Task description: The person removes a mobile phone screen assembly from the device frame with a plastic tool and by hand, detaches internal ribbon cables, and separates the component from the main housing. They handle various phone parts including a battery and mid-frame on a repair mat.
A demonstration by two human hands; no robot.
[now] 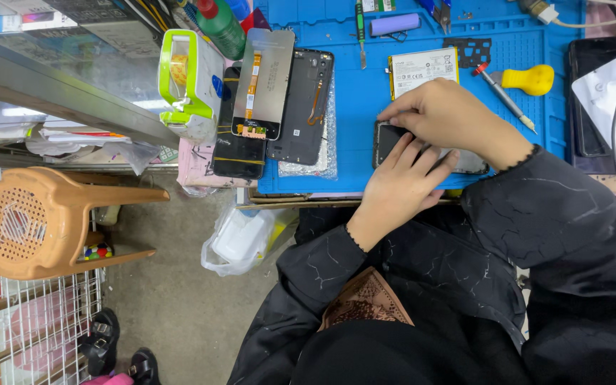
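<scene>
Left hand [401, 182] and right hand [450, 117] both grip a dark rectangular phone body [393, 139] on the blue bench mat [354, 93]; white flat battery [422, 70] just beyond.

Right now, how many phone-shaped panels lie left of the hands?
3: a screen panel on top, a black back frame beside it, a dark panel beneath. More may hide under them.

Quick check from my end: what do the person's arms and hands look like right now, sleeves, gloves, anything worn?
Both hands, left hand and right hand, are bare, with no gloves or rings visible. Both arms wear long black sleeves of shiny fabric with a fine crackled line pattern, ending in dark, tight cuffs at the wrists.
</scene>
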